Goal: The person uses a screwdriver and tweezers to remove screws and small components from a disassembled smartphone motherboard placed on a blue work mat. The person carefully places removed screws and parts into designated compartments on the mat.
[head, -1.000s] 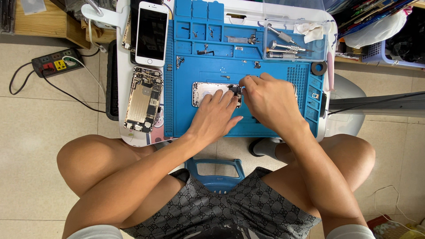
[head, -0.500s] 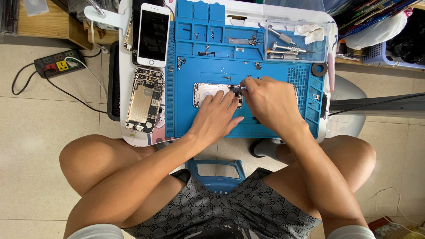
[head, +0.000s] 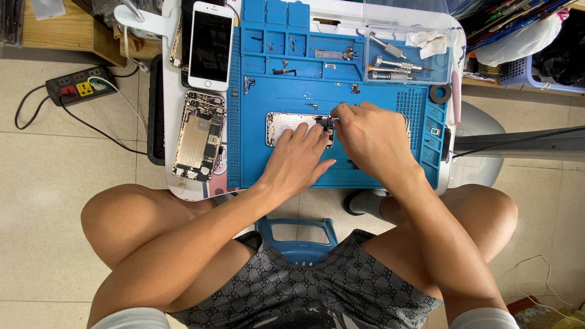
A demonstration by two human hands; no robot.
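Observation:
A silver phone back housing [head: 286, 126] lies across the middle of a blue repair mat [head: 378, 97]. My left hand [head: 297, 159] rests flat on the housing, its fingers pressing the right part down. My right hand [head: 373, 139] is just to the right, with thumb and forefinger pinched on a small dark part [head: 324, 122] at the housing's edge. Whether a thin tool is in that pinch I cannot tell.
An opened phone with bare circuitry [head: 198, 136] and a white phone [head: 210, 44] with a dark screen lie left of the mat. Screwdrivers [head: 390, 63] sit in a clear tray at the mat's top right. A power strip [head: 78, 84] lies on the floor at left.
Both hands have stayed on the housing with only slight finger shifts. The view has drifted a little.

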